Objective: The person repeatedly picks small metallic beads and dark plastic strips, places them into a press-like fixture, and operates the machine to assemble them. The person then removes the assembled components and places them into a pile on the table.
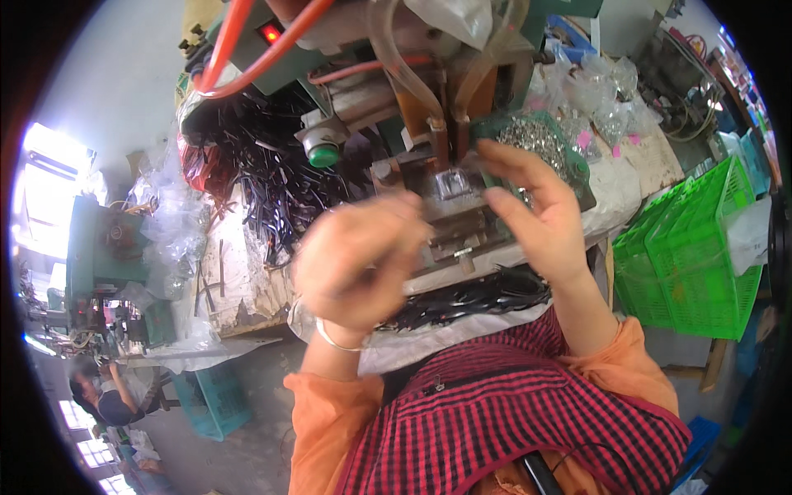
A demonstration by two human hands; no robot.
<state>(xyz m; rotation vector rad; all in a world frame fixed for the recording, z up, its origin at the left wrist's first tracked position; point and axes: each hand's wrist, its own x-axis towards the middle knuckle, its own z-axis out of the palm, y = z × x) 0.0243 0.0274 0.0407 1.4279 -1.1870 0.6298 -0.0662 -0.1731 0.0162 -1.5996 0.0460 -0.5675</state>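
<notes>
My left hand (355,260) is smeared by motion in front of the machine, left of its small worktable. The fingers seem curled, but whether they hold anything cannot be made out. My right hand (540,210) is open, thumb and fingers spread apart, just right of the machine's work spot. Between the hands, a small shiny metal piece (451,184) sits on the machine's fixture (462,221). Two upright copper-coloured electrodes (441,142), fed by clear hoses, stand right above it. Behind my right fingers is a green tray of small metal parts (528,136).
A heap of dark strips (272,165) covers the bench left of the machine. More black strips (474,297) lie along the front edge near my lap. A green button (323,155) juts out at left. Green plastic crates (689,247) stand at right. Another person (111,396) sits far left.
</notes>
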